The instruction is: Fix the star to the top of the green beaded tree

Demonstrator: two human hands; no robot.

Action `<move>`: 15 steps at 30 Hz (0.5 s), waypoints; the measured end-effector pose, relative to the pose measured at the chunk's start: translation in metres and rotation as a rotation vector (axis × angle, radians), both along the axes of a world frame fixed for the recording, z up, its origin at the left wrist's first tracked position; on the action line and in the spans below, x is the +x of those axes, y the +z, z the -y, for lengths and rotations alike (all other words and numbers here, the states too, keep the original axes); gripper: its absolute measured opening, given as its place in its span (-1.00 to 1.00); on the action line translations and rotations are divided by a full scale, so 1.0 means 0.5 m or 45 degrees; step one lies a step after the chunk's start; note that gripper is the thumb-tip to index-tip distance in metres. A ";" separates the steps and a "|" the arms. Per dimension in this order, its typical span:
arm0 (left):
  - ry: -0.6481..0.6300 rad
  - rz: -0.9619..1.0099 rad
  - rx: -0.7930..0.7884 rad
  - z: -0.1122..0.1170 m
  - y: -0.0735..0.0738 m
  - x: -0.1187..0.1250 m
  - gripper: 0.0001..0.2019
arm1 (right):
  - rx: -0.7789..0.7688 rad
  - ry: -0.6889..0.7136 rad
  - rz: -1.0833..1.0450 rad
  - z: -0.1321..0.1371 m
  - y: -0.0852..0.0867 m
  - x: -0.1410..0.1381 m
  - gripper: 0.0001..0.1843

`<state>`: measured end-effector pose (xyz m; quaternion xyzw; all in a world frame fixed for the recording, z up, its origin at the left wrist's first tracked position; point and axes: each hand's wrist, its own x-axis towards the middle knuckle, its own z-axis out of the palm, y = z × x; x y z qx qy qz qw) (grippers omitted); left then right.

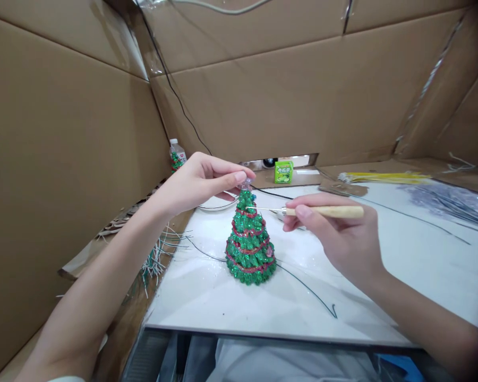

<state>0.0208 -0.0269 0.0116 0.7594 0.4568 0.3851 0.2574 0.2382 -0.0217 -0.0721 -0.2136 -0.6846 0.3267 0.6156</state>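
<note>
The tree stands upright at the centre of the frame on the white counter. The left hand, left of centre, pinches its top between thumb and fingers; a light, steady hold there should stop it turning. The right hand, right of centre, grips the tool by its handle, shaft nearly level. Small, straight pushes below that pinch would suit; whether the tip has gone in is too fine to tell.
</note>
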 end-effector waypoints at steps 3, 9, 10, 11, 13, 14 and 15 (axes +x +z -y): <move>-0.020 0.001 0.005 -0.003 0.000 -0.003 -0.72 | 0.046 -0.014 0.029 0.005 0.000 0.001 -0.86; -0.047 -0.019 -0.005 -0.003 0.000 -0.005 -0.70 | 0.130 -0.024 0.068 0.004 -0.009 0.005 -0.90; -0.051 -0.019 -0.007 -0.002 0.001 -0.004 -0.70 | 0.139 -0.022 0.076 0.004 -0.009 0.005 -0.90; -0.053 -0.018 -0.009 -0.001 0.001 -0.004 -0.70 | 0.145 -0.023 0.082 0.004 -0.008 0.006 -0.90; -0.046 -0.021 -0.013 0.000 0.001 -0.003 -0.70 | 0.151 -0.039 0.096 0.006 -0.006 0.006 -0.91; -0.039 -0.024 -0.014 0.000 0.002 -0.002 -0.70 | 0.158 -0.054 0.106 0.007 -0.005 0.006 -0.91; -0.031 -0.027 -0.013 0.000 0.002 -0.002 -0.70 | 0.173 -0.075 0.122 0.007 -0.004 0.006 -0.91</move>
